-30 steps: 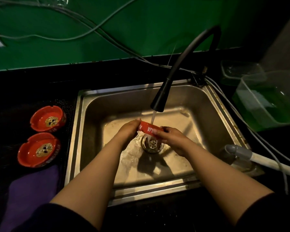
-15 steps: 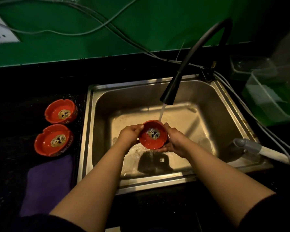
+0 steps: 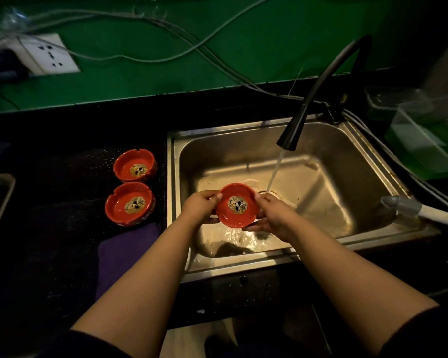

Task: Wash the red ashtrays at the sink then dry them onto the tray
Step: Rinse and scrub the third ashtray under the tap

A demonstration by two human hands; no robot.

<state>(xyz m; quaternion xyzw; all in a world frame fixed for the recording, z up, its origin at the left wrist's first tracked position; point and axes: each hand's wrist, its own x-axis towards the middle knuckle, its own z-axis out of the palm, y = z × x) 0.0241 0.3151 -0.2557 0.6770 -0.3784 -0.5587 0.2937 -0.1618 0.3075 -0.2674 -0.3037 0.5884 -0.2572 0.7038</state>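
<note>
A dim kitchen counter: a stainless steel sink [image 3: 321, 182] is set into a black worktop [image 3: 62, 177], with a black curved tap [image 3: 308, 107] running water, a green wall [image 3: 166, 47] behind carrying a white socket [image 3: 49, 54] and loose cables [image 3: 166, 29]

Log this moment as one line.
stage: washing | both hands, left hand and right hand, hold ashtray over sink | tap running beside it | two ashtrays on counter
</note>
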